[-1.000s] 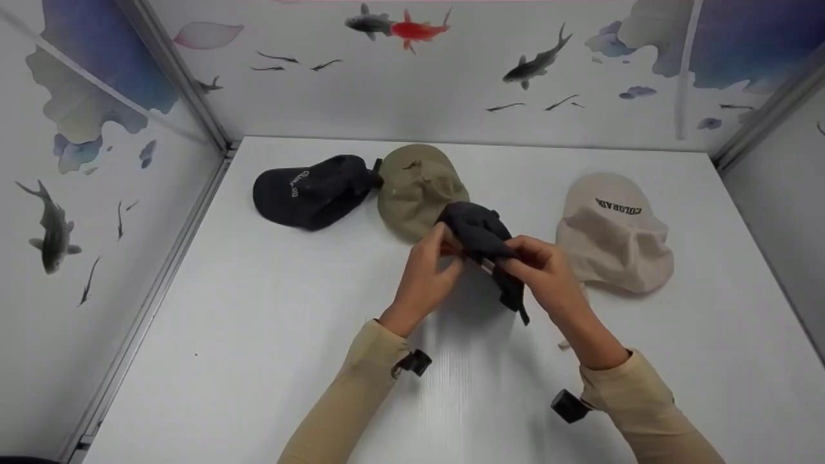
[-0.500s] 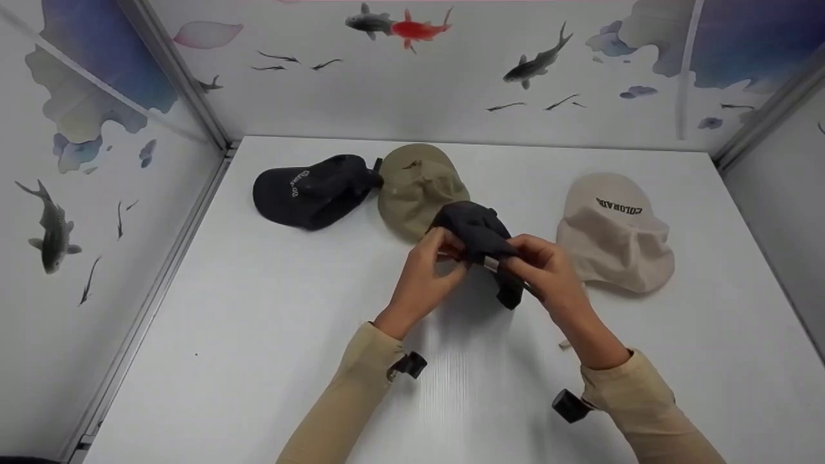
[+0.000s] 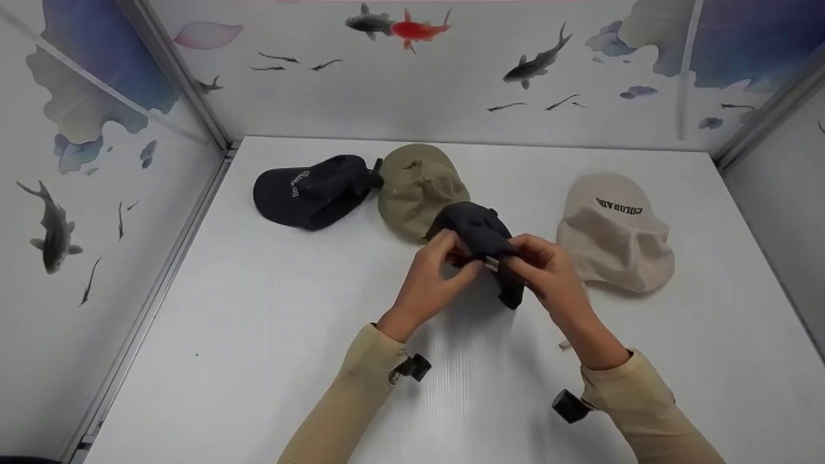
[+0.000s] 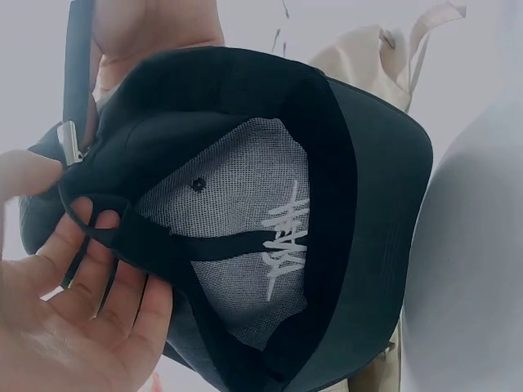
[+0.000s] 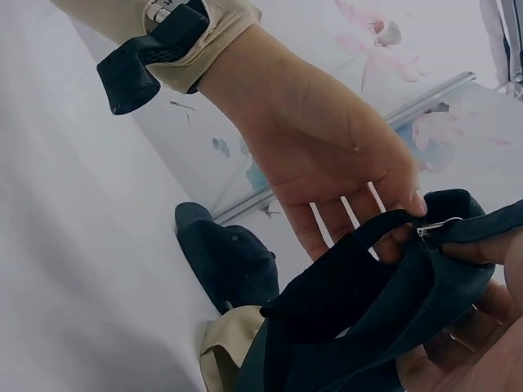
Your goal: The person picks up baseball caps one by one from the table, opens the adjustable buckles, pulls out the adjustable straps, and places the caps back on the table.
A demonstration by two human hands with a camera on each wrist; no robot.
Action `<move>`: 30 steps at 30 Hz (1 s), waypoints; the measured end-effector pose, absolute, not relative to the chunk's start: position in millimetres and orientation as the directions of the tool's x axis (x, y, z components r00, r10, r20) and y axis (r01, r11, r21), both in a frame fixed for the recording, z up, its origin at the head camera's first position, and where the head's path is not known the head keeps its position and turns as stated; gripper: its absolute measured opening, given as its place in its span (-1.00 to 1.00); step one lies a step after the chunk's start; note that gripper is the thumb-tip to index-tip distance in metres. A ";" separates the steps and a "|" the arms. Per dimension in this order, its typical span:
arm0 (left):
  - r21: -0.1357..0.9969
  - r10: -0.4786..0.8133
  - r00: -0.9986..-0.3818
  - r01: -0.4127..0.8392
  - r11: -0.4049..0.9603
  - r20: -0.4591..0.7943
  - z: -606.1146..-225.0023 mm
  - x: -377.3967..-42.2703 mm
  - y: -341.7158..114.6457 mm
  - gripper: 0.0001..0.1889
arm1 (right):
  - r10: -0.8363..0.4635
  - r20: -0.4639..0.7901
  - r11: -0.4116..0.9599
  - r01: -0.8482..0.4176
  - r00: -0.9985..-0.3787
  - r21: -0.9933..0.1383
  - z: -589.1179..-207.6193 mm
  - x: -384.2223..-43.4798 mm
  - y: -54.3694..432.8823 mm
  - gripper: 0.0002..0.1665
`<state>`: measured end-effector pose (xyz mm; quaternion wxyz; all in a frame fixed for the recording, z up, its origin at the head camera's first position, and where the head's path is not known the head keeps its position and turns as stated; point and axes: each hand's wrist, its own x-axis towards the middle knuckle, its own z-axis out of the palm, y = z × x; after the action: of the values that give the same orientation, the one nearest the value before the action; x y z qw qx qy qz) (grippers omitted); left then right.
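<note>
Both hands hold a dark baseball cap (image 3: 474,225) over the middle of the table. My left hand (image 3: 422,287) grips its back edge, with several fingers through the opening by the adjusting strap and the thumb beside a small metal buckle (image 4: 72,143). My right hand (image 3: 548,274) pinches the cap's back near the same buckle. The strap's loose end (image 4: 78,61) runs from the buckle along the right hand. In the left wrist view the cap's inside shows, with mesh lining (image 4: 237,212), white lettering and the brim (image 4: 380,220) pointing away from the left hand.
A black cap (image 3: 309,193) and an olive cap (image 3: 416,187) lie side by side at the back left of the white table (image 3: 271,335). To the right lies a beige cap (image 3: 612,238), its strap trailing toward the front. Printed panels (image 3: 451,84) enclose the table.
The strap end that hung below the right hand is now drawn up out of sight in the head view. My left thumb has moved right, up to the buckle; the cap barely shifts.
</note>
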<state>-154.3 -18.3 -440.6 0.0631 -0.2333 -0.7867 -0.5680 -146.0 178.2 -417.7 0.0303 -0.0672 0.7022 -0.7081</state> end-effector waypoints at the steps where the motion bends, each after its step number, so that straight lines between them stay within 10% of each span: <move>1: 0.862 0.291 -0.883 0.441 0.250 0.367 -440.5 -154.3 -18.3 -0.83 | -0.137 0.058 -0.007 -0.058 -0.989 -0.998 -417.3 -145.9 178.0 -0.83; 30: 0.900 0.143 -0.945 0.323 0.292 0.293 -461.4 -164.7 -40.2 -0.93 | -0.067 0.054 0.081 -0.060 -0.996 -0.995 -417.0 -145.5 185.5 -0.82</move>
<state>-164.7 -40.2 -461.4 0.0780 -0.1459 -0.8000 -0.5768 -145.5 185.5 -417.0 0.0027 -0.0431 0.7353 -0.6763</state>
